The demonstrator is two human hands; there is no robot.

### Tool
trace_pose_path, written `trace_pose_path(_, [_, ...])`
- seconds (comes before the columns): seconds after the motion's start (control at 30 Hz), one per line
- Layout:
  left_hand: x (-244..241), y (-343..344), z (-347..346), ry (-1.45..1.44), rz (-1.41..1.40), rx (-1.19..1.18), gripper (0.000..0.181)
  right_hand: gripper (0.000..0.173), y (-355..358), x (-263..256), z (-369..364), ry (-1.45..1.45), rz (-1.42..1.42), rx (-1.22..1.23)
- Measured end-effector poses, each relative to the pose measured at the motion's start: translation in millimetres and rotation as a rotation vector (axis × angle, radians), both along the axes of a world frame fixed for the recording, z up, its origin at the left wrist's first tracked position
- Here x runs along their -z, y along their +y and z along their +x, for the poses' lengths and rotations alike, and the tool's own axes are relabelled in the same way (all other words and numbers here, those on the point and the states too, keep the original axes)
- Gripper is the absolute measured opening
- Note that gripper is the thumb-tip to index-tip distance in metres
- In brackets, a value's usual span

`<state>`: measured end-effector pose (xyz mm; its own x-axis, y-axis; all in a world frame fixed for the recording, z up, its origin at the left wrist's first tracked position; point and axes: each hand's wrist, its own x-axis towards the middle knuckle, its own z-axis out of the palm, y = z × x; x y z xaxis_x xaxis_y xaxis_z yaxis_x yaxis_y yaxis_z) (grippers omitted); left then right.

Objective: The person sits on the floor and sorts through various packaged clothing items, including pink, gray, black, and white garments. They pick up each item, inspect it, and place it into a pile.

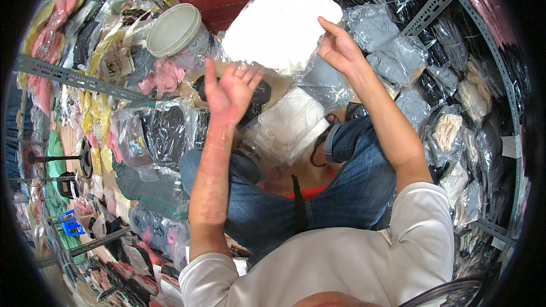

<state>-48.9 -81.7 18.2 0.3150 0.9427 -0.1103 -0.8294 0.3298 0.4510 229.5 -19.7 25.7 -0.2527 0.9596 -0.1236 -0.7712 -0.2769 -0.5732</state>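
Note:
A white folded garment in a clear plastic bag [281,21] lies in front of me at the top of the view, against a red surface. My right hand [339,49] is at its right edge, with one digit over the white cloth. The other fingers are partly hidden, so whether they grip the bag is unclear. Below the bag's left corner, my left hand [234,91] is spread palm up and holds nothing. A second white garment in clear plastic [294,115] lies between my feet, below both hands.
A white plastic bucket [175,30] stands at the upper left. Bagged grey garments [394,57] are heaped on the right, below a slotted metal upright [439,0]. Bagged black garments [166,134] sit by my left knee. Another metal bar [81,79] crosses the left side.

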Motion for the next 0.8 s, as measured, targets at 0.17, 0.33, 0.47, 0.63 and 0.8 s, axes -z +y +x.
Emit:
trace_pose_path(0.17, [20.6,-7.5,38.9,0.698,0.11,-0.077,0.054,0.028,-12.8,12.3,-22.3,-0.051,-0.09,0.024])
trace_pose_path(0.33, [29.9,-5.8,39.4,0.668,0.072,-0.136,0.04,0.027,-1.6,40.2,-21.7,-0.21,-0.238,0.077])
trace_pose_path(0.47, [32.5,-11.2,43.2,0.715,-0.023,-0.064,0.034,0.034,18.8,52.9,4.0,-0.102,-0.265,0.071])
trace_pose_path(0.63, [38.3,-16.0,30.7,0.784,0.205,0.025,0.031,0.048,28.7,39.2,60.0,-0.208,-0.225,-0.03])
trace_pose_path(0.8, [35.2,1.5,19.9,0.572,0.038,0.321,0.032,0.052,19.1,25.6,73.4,-0.571,-0.156,-0.234])
